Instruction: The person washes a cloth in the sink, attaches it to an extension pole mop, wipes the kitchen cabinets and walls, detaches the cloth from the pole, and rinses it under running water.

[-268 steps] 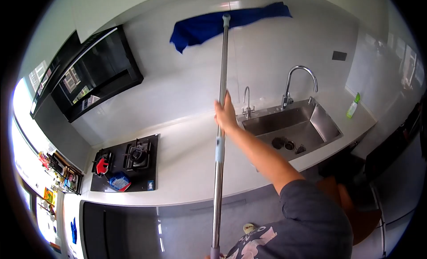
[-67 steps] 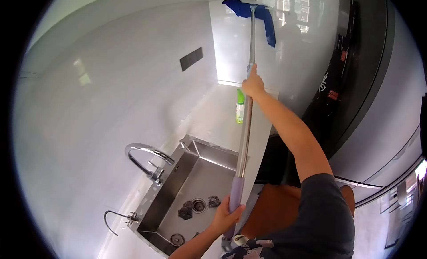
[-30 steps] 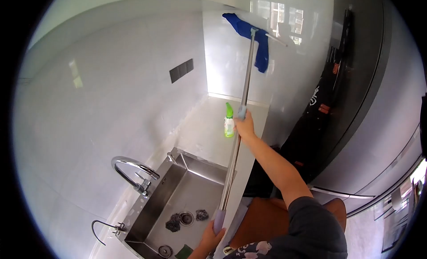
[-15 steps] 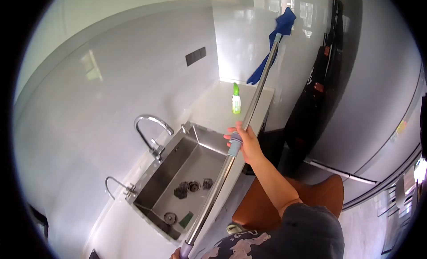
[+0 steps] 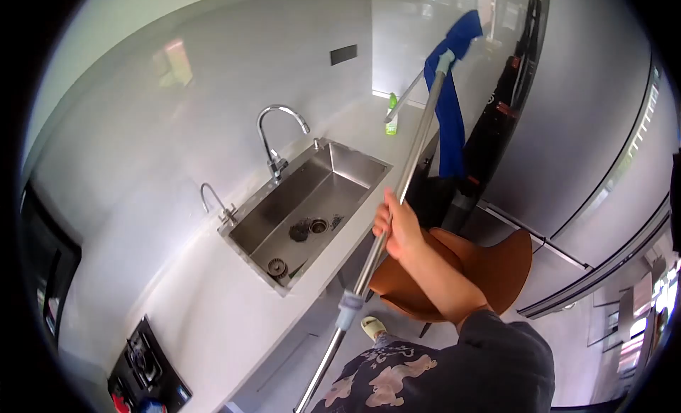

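My right hand is closed around the metal pole of a mop, above its grey and light-blue collar. At the far end, a blue cloth hangs from the flat mop head, one part sticking up and a long part drooping. The pole slants from the lower middle up to the right, in front of the counter's edge. My left hand is out of view, and the pole's lower end runs off the bottom of the picture.
A steel sink with a curved faucet is set in the white counter. A green-and-white spray bottle stands in the corner. A brown chair is close on my right, beside tall grey doors. A gas hob lies lower left.
My right hand now grips bare pole above the collar, which has moved down and left. The blue cloth has swung away from the wall corner and hangs lower. My left hand has left view.
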A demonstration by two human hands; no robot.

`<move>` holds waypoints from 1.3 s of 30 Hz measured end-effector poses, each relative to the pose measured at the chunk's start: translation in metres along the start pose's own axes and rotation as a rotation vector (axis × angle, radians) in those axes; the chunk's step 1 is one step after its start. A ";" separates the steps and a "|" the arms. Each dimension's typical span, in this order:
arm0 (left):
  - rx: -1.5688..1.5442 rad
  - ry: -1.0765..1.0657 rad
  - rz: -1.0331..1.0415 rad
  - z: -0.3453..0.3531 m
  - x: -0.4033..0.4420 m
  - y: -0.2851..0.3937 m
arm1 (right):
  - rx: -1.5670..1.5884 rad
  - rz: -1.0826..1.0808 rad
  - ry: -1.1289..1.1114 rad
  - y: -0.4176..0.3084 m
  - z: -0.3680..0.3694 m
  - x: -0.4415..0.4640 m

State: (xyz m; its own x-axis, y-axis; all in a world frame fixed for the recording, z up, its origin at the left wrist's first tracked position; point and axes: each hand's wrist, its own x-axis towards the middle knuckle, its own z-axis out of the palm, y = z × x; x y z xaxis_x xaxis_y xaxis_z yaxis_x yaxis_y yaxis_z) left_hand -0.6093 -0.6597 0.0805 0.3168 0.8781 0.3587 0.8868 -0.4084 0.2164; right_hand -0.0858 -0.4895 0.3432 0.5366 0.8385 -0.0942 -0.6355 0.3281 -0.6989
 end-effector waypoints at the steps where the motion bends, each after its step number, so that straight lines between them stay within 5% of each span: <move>1: 0.004 -0.071 -0.050 0.003 -0.011 0.000 | -0.010 0.019 0.018 0.013 0.000 -0.018; 8: -0.051 -0.997 -0.337 0.084 -0.057 -0.017 | -0.166 -0.020 0.040 0.074 -0.017 -0.086; 11: -0.276 -0.795 -0.294 0.089 0.076 0.048 | -0.220 -0.058 -0.045 0.083 -0.021 -0.100; 13: -0.470 -0.373 0.091 0.090 0.197 0.103 | -0.238 -0.061 -0.087 0.084 -0.021 -0.112; 17: -0.881 0.095 0.413 0.018 0.410 0.262 | -0.306 -0.054 -0.164 0.073 -0.018 -0.132; 20: -0.965 0.356 0.471 0.020 0.484 0.338 | -0.307 -0.006 -0.172 0.066 -0.018 -0.139; 21: -0.965 0.357 0.467 0.015 0.492 0.352 | -0.310 0.033 -0.196 0.063 -0.022 -0.138; 23: -1.062 -0.134 0.256 -0.005 0.498 0.372 | -0.322 0.027 -0.202 0.057 -0.024 -0.133; 24: -1.063 -0.140 0.260 -0.011 0.495 0.377 | -0.332 0.020 -0.204 0.054 -0.025 -0.132; 27: -0.679 0.187 0.506 -0.020 0.481 0.382 | -0.290 0.017 -0.178 0.044 -0.031 -0.126; 30: -0.508 0.300 0.589 -0.055 0.461 0.367 | -0.285 -0.002 -0.140 0.036 -0.039 -0.119; 32: -0.649 0.502 0.570 -0.074 0.467 0.353 | -0.277 -0.008 -0.132 0.032 -0.043 -0.117; 38: -0.406 0.592 0.050 -0.096 0.579 0.322 | -0.235 0.067 -0.173 0.021 -0.045 -0.117; 39: -0.429 0.452 -0.012 -0.081 0.601 0.325 | -0.243 0.107 -0.205 0.021 -0.043 -0.119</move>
State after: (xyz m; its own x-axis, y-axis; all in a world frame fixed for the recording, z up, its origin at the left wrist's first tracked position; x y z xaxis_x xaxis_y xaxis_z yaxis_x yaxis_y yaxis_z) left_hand -0.1582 -0.2852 0.4403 0.0508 0.7289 0.6827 0.6454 -0.5457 0.5345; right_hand -0.1393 -0.6007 0.3089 0.3356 0.9408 -0.0486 -0.5177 0.1411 -0.8438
